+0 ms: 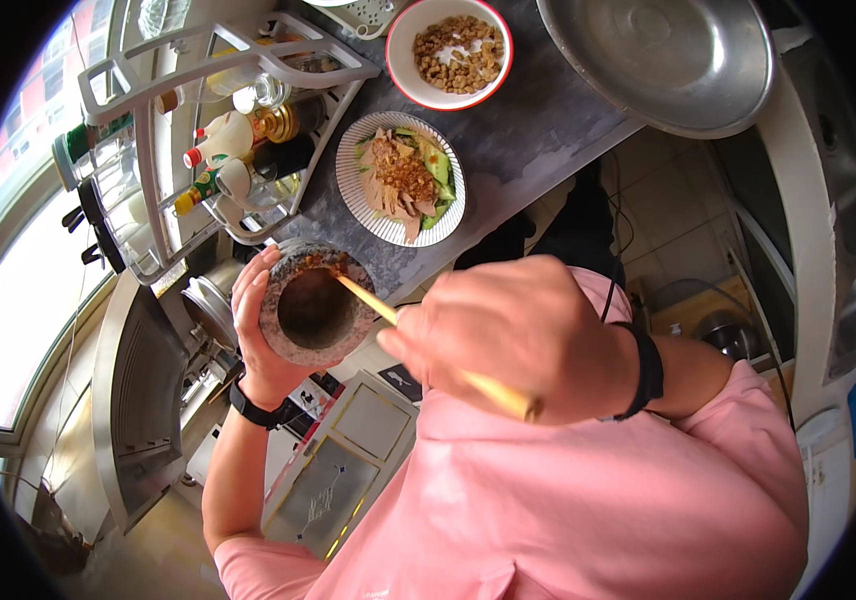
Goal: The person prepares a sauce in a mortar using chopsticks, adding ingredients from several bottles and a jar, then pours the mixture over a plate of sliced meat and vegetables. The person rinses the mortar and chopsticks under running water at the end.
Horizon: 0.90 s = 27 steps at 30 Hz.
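My left hand point(254, 300) grips the outside of a speckled stone mortar point(276, 319), which is tilted so that its dark hollow faces me. Reddish-brown paste clings to the mortar's upper rim. In my right hand point(507, 341), blurred by motion, are pale wooden chopsticks point(368, 300); their tips touch the rim at the paste, and their thick ends stick out below my fist. Just above the mortar, a white ribbed plate point(349, 196) on the counter holds sliced meat and cucumber topped with a chopped reddish sauce.
On the dark counter point(540, 82) stand a red-rimmed white bowl point(402, 79) of brown cubes and a wide metal basin point(668, 67). A grey rack point(147, 169) with several condiment bottles point(225, 139) is at left, by the window. A lidded pot point(210, 304) sits below it.
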Motion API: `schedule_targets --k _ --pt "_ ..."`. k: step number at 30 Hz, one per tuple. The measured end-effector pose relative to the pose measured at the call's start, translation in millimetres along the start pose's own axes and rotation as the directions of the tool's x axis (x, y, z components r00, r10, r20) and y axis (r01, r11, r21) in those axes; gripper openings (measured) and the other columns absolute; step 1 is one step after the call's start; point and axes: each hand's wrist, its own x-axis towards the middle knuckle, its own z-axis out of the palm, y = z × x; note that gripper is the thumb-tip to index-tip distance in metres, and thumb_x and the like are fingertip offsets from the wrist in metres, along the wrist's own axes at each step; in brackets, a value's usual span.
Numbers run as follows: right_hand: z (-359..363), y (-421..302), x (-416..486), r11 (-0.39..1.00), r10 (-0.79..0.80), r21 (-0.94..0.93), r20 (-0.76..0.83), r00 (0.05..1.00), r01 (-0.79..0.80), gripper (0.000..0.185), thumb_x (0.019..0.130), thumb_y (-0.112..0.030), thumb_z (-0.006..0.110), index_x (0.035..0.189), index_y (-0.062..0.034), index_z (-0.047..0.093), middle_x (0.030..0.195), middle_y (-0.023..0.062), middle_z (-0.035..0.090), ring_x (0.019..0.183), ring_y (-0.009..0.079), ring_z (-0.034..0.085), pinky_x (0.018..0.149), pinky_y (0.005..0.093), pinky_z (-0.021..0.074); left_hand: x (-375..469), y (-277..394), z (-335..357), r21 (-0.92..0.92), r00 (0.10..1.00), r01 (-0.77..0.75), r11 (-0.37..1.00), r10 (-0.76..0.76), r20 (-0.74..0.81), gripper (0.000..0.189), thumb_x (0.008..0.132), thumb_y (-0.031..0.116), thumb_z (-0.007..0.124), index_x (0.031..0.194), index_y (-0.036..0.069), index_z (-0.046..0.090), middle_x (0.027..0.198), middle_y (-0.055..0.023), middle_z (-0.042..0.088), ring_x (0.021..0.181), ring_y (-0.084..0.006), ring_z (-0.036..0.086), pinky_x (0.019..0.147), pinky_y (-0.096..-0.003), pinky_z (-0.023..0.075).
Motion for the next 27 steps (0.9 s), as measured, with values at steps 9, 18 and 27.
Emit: schedule_targets --k 9,18,27 --pt "-5 20 1 0.991 0.097 0.090 -0.001 0.995 -0.096 0.006 0.091 -0.006 0.076 0.090 0.0003 0.074 0.073 0.0107 0.069 0.060 0.0253 0.068 0.054 0.0354 0.0517 15 24 3 0.056 0.953 0.287 0.956 -0.291 0.080 0.118 0.058 0.014 0.101 0.154 0.007 0.034 0.146 -0.0185 0.052 0.133 -0.0310 0.056 0.112 -0.0433 0.0484" --pt "-2 57 -1 0.908 0.396 0.186 -0.079 0.915 -0.377 0.012 0.092 -0.011 0.078 0.088 -0.0006 0.073 0.074 0.0107 0.071 0.062 0.0217 0.067 0.056 0.0335 0.0489 72 12 22 0.295 0.820 0.375 0.879 -0.462 0.337 0.106 0.058 0.029 0.097 0.144 -0.004 0.044 0.136 -0.0228 0.057 0.128 -0.0401 0.057 0.114 -0.0447 0.0441" --pt "11 80 -17 0.814 0.539 0.297 -0.066 0.840 -0.499 0.014 0.096 -0.010 0.074 0.087 0.0006 0.073 0.070 0.0110 0.071 0.059 0.0117 0.064 0.056 0.0307 0.0503 90 -2 31 0.312 0.716 0.450 0.837 -0.547 0.434 0.104 0.059 0.033 0.095 0.141 -0.007 0.045 0.130 -0.0246 0.060 0.128 -0.0399 0.058 0.110 -0.0430 0.0474"
